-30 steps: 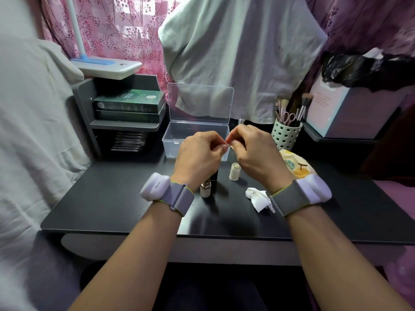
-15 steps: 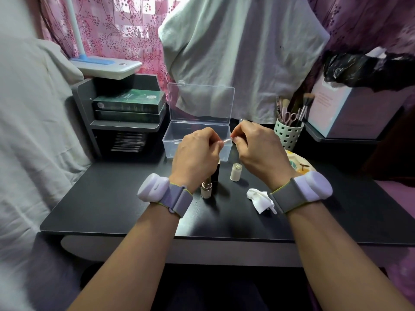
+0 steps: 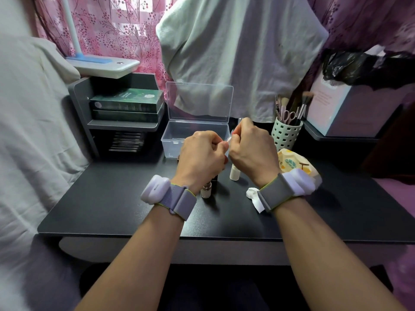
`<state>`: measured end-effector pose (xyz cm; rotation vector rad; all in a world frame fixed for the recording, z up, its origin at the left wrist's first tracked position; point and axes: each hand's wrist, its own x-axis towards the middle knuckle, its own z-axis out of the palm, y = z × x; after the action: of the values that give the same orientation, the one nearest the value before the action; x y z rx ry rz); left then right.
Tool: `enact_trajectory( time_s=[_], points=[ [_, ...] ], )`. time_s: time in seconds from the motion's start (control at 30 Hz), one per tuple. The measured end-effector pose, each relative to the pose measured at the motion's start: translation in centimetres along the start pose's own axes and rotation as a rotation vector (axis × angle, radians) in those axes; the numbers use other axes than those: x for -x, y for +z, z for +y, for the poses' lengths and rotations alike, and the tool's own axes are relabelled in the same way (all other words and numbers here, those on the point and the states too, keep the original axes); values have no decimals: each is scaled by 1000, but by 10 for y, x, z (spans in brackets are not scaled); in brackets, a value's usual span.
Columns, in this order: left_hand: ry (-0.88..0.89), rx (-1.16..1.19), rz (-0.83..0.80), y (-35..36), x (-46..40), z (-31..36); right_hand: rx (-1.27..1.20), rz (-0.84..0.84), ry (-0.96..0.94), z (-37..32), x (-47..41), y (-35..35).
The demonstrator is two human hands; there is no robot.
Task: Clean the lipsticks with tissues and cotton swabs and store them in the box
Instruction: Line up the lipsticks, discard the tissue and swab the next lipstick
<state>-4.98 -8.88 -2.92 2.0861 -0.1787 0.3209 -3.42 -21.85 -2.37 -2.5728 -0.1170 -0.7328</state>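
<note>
My left hand and my right hand meet above the black table, in front of the clear plastic box with its lid up. My right hand pinches a cotton swab whose white tip touches the fingertips of my left hand. My left hand is curled round something small that the fingers hide. Below the hands stand a silver lipstick, a dark tube and a cream-coloured lipstick. A crumpled white tissue lies by my right wrist.
A perforated cup of brushes and scissors stands right of the box. A patterned tissue pack lies behind my right wrist. A grey shelf with green boxes and a lamp base are at the back left.
Both hands rose slightly and stayed together. The swab tip keeps working against what my left hand holds.
</note>
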Motion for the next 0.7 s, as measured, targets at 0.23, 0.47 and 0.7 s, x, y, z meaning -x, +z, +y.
enact_trajectory(
  time_s=[0.23,0.47,0.7],
  points=[
    [-84,144,-45,-8,10,3,26,-15,121,5,-7,5],
    [-158,304,-21,-9,11,-4,-107,18,180,11,-19,4],
    [-144,321,-10,0,-1,-4,-144,13,183,13,-18,9]
  ],
)
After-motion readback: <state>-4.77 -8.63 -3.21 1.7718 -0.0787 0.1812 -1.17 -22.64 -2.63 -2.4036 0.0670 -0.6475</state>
